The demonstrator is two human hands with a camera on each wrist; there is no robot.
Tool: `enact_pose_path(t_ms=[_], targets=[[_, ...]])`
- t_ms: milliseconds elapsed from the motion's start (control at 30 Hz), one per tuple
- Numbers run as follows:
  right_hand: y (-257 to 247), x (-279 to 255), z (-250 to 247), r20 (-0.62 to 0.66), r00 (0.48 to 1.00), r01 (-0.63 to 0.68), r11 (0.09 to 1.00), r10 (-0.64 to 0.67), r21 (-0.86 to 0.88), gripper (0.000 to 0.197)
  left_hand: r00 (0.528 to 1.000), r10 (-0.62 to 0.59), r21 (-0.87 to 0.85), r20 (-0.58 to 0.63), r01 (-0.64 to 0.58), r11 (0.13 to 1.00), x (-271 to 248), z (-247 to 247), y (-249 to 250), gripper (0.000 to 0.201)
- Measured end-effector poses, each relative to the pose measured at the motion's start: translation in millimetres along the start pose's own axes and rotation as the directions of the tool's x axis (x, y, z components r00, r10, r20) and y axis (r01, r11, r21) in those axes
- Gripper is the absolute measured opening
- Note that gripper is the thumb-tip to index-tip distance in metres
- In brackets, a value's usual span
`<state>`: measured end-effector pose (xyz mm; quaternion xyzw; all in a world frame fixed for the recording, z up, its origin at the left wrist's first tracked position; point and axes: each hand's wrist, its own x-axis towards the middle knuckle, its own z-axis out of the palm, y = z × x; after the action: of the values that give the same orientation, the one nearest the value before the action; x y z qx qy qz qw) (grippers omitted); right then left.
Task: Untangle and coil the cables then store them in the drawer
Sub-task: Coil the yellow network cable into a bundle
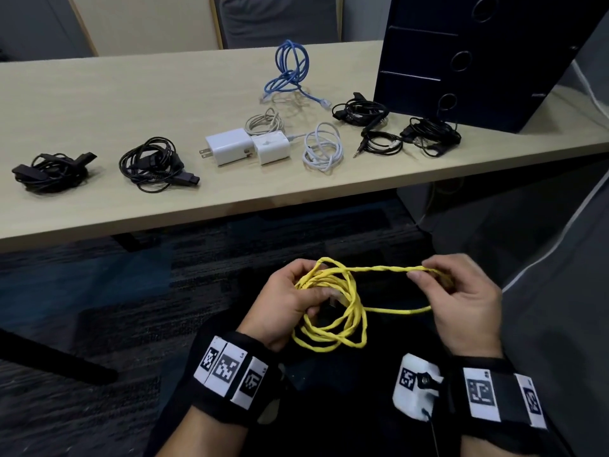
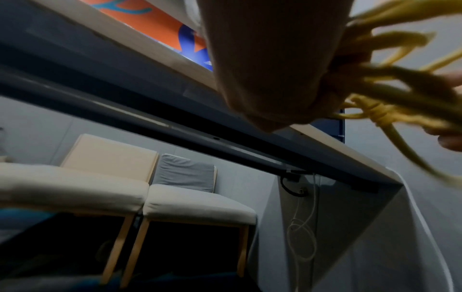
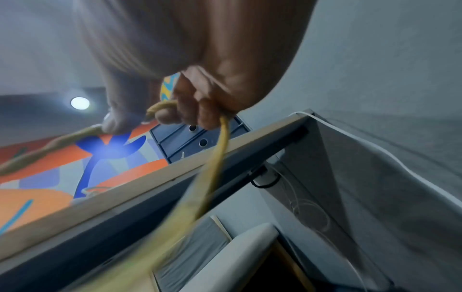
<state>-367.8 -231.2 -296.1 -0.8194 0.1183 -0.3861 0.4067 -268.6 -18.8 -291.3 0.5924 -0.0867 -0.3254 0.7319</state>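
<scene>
A: Where's the yellow cable (image 1: 333,305)?
B: Below the table (image 1: 99,206) edge, at 6 o'clock in the head view, over the person's lap. The left hand (image 1: 290,305) is curled round the bundled loops. The right hand (image 1: 461,298) pinches a twisted doubled run stretched out toward 3 o'clock.

A: Both gripping, then?
B: Yes. Neither hand is loose. The right wrist view shows the fingers (image 3: 200,110) curled round the strand, though blurred.

A: How will it handle?
B: Judging by the sag, light and limp, but springy enough to hold loops. The twist in the stretched run looks wound on itself and will likely kink if pulled hard. Better to hold the loops at the crossing point and feed slack with the other hand. A clear plug sits by the left fingers; best not to yank there.

A: Everything else?
B: On the table: blue cable (image 1: 290,70) at 12 o'clock, two white chargers (image 1: 247,146) centre, white cable (image 1: 323,148) just right of them, black cable bundles (image 1: 151,163) at 9 to 10 and at 2 o'clock. The dark drawer unit (image 1: 461,61) stands at 1 to 2 o'clock, drawers all closed.

A: Any labels?
B: No brand is readable. The wrist bands (image 1: 230,367) carry square code markers with tiny lettering, too small to read.
</scene>
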Motion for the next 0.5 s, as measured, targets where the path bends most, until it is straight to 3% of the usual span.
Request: enact_pose_path(t_ms=[67, 133, 233, 300, 400, 500], targets=[[-1, 1, -1, -0.034, 0.997, 0.074, 0.996, -0.076, -0.047, 0.011, 0.998, -0.031, -0.109, 0.051, 0.036, 0.993, 0, 1, 1, 0.024], [1, 1, 1, -0.050, 0.993, 0.104, 0.989, -0.109, -0.102, 0.020, 0.994, -0.041, -0.202, 0.097, 0.060, 0.978, -1, 1, 3, 0.030], [7, -1, 7, -0.004, 0.999, 0.043, 0.989, -0.044, -0.143, 0.029, 0.989, -0.041, -0.329, 0.140, 0.085, 0.940, -3, 4, 4, 0.037], [6, -2, 11, 0.143, 0.986, -0.065, 0.989, 0.083, -0.131, 0.030, 0.989, -0.027, -0.342, 0.147, 0.076, 0.936, -5, 6, 6, 0.035], [0, -2, 14, 0.426, 0.865, -0.215, 0.963, 0.264, -0.161, 0.045, 0.999, 0.037, -0.023, 0.033, -0.036, 0.999, -6, 12, 4, 0.028], [-15, -1, 21, 0.562, 0.801, -0.242, 0.970, 0.206, -0.011, 0.067, 0.992, 0.124, 0.253, -0.023, -0.114, 0.961, -5, 15, 5, 0.030]])
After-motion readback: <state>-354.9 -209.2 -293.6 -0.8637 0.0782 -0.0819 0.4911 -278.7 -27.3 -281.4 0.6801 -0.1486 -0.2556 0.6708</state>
